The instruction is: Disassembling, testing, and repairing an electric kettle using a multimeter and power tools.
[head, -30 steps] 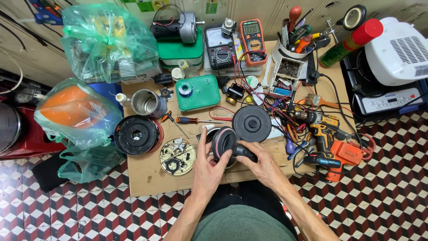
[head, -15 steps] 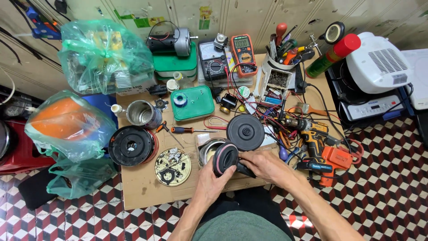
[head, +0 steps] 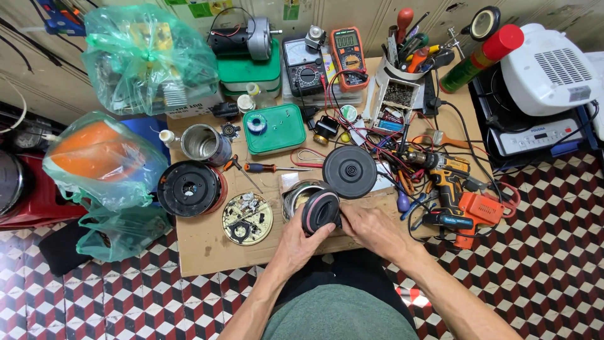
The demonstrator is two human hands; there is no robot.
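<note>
Held between both hands at the near edge of the cardboard-topped table [head: 207, 252] — a round black part with a pinkish rim [head: 321, 212], tipped up on edge so its flat face looks toward ten o'clock. Left hand [head: 301, 238] closed around the lower side of it from seven o'clock, thumb up along the rim; right hand [head: 372, 228] closed on it from four o'clock, fingers tucked behind the back and partly hidden, so exact finger placement there cannot be told. Both hands touching it, neither clearly nearer. No long axis to speak of on a disc like this — only the round axis, pointing roughly from four toward ten o'clock, away from the right palm. Just behind the part, at eleven o'clock and nearly touching, a shiny metal cup [head: 297, 196]. At one o'clock, close by, a flat black round lid [head: 350, 171] lying face up. At nine o'clock, near, a small tin of loose bits [head: 246, 218], and farther the same way a black round base with a red band [head: 190, 187]. At three o'clock, well apart, an orange cordless drill [head: 462, 204] among tangled wires. Screwdriver [head: 272, 167] lying crosswise at twelve o'clock, handle to the left.
</note>
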